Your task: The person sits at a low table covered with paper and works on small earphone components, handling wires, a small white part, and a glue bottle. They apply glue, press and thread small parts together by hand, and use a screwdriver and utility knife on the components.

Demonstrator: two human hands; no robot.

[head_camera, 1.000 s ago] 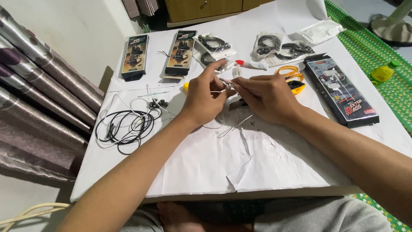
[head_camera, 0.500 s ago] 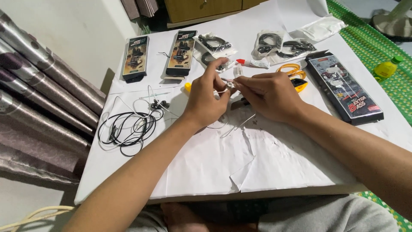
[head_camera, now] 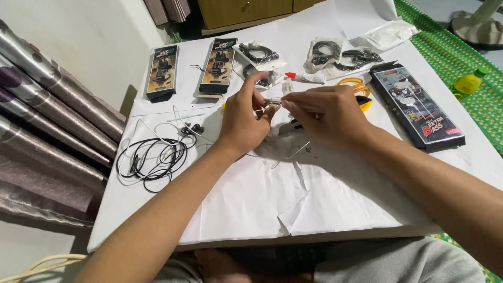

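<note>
My left hand (head_camera: 245, 116) and my right hand (head_camera: 329, 112) meet above the middle of a low white table (head_camera: 251, 209). Both pinch a small whitish part with thin wires (head_camera: 273, 102) between thumb and fingertips. The part is mostly hidden by my fingers. Under my hands lies a loose thin wire (head_camera: 296, 152) on torn white paper. Yellow-handled scissors (head_camera: 359, 90) lie just behind my right hand.
A tangle of black earphone cable (head_camera: 152, 157) lies at the left. Two dark earphone boxes (head_camera: 162, 71) (head_camera: 219, 65) stand at the back, a larger dark box (head_camera: 417, 107) at the right. Bagged black cables (head_camera: 335, 55) sit at the back. A small yellow bottle (head_camera: 468, 83) stands on the green mat.
My hands stay together over the same spot, lifting the small part slightly. The fingers have shifted their pinch a little. Nothing else on the table has moved.
</note>
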